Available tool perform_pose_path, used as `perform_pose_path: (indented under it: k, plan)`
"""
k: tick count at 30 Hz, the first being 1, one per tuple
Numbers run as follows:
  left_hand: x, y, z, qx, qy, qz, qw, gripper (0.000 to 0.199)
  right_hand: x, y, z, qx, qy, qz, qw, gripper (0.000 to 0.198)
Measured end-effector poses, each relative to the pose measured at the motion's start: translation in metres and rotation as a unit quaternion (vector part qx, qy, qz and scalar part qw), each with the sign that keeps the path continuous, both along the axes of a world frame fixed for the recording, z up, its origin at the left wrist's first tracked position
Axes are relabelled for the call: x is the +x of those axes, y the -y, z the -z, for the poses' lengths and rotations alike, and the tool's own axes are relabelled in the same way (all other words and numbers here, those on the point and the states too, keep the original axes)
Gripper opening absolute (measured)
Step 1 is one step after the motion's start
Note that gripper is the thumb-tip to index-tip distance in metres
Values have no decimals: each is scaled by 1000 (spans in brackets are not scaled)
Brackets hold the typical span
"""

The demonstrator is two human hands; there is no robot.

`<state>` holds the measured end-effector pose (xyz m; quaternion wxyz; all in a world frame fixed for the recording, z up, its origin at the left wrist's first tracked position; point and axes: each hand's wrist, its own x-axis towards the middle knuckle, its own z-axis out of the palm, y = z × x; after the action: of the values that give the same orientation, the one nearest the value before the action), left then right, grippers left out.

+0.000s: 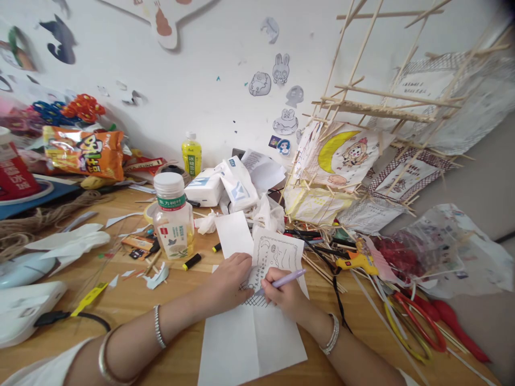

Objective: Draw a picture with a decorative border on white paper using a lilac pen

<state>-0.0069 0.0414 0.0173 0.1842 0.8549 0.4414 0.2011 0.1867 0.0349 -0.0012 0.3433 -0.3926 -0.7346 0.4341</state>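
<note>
A creased white sheet of paper [253, 343] lies on the wooden table in front of me. On its upper part is a drawn panel [281, 247] with a fancy border, lines of writing and a crosshatched strip. My right hand [284, 295] is closed round a light purple pen [287, 277], its tip at the crosshatching. My left hand [231, 282] rests flat on the paper's left side, fingers stretched out. Beyond it is another blank white piece of paper [234, 234]. A black pen cap [191, 261] with a yellow band lies left of the sheet.
A clear drink bottle [173, 225] stands to the left, near paper scraps [156, 276]. At right lie a yellow glue gun [358, 262], red-handled scissors [420, 321] and thin sticks. A stick frame with drawn panels [341, 155] rises behind. Tissue packs [237, 185] sit by the wall.
</note>
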Motion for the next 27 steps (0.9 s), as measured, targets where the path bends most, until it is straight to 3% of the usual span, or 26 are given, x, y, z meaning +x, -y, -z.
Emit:
perform_pose_path:
  k: [21, 27]
  plan:
    - [0, -1, 3, 7, -15, 2, 1000, 26, 0, 1, -2, -1, -7, 7, 1000, 30]
    - [-1, 0, 1, 4, -18, 3, 1000, 26, -1, 2, -4, -27, -3, 15, 1000, 28]
